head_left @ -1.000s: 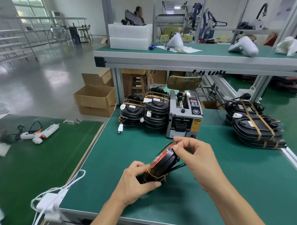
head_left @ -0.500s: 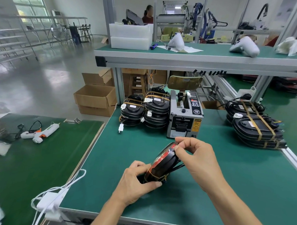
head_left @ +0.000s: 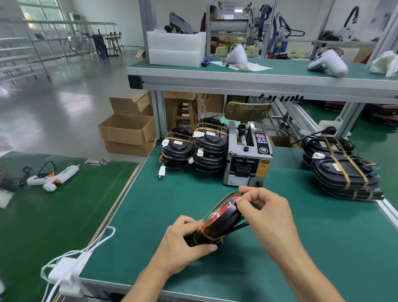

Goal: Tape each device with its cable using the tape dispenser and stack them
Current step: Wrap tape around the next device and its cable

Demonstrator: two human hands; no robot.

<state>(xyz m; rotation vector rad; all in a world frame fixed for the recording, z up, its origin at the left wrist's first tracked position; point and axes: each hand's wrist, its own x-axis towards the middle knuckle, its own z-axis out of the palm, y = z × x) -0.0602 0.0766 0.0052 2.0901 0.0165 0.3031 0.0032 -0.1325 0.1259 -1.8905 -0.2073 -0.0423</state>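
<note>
A black and red oval device [head_left: 220,220] stands tilted on its edge on the green bench, with a brown tape band around its lower end and a black cable trailing at its right. My left hand [head_left: 185,243] grips its lower end. My right hand [head_left: 266,213] pinches its upper rim with curled fingers. Just behind stands the grey tape dispenser [head_left: 247,162]. Two stacks of taped devices [head_left: 193,148] sit left of the dispenser.
A larger stack of taped black devices [head_left: 343,173] lies at the right bench edge. On the left table lie a white glue gun [head_left: 53,178] and a white power adapter [head_left: 62,272] with cable. Cardboard boxes [head_left: 128,131] stand on the floor. An upper shelf [head_left: 265,83] overhangs.
My right hand's fingers have shifted slightly on the device's upper rim. The device and my left hand stay where they were.
</note>
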